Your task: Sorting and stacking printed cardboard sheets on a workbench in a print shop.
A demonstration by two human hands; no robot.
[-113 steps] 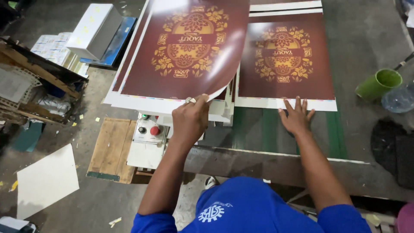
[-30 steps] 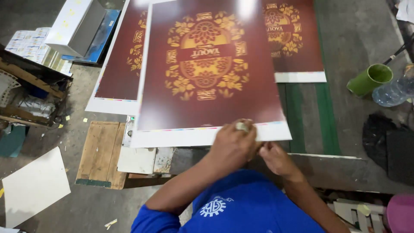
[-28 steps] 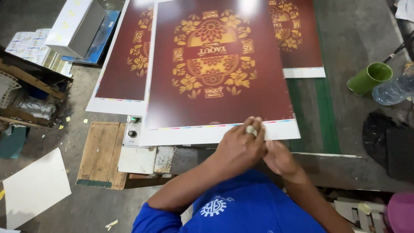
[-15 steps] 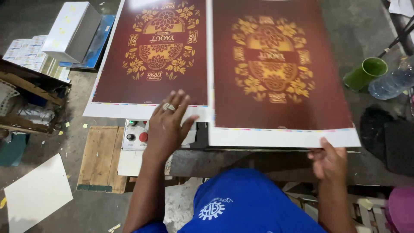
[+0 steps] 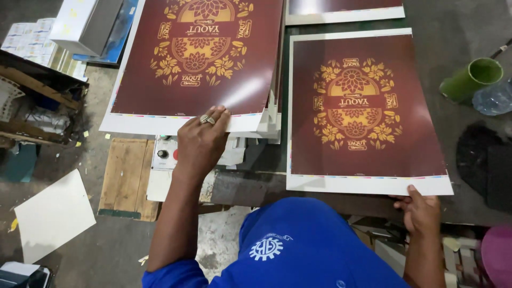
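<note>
A maroon printed sheet (image 5: 368, 114) with a gold floral design and white margins is laid flat on the dark counter (image 5: 426, 32), its long axis running away from the person. Its near right corner is pinched by the right hand (image 5: 421, 210), thumb over the white margin, the fingers apparently curled beneath, though that underside is hidden. Just left of this sheet a stack of matching printed sheets (image 5: 200, 58) is found, its near edge overhanging the counter. The left hand (image 5: 200, 144), a ring on one finger, is pressed flat and spread on the stack's near white margin, nothing being gripped. A small control box with round buttons (image 5: 162, 154) is seen below the stack's near edge, beside a wooden board (image 5: 128, 176). Right of the single sheet, well apart, a green cup (image 5: 472, 77) is lying tilted near a clear plastic bottle (image 5: 493, 98). The single sheet is thus held by the right hand only, the stack by the left.
</note>
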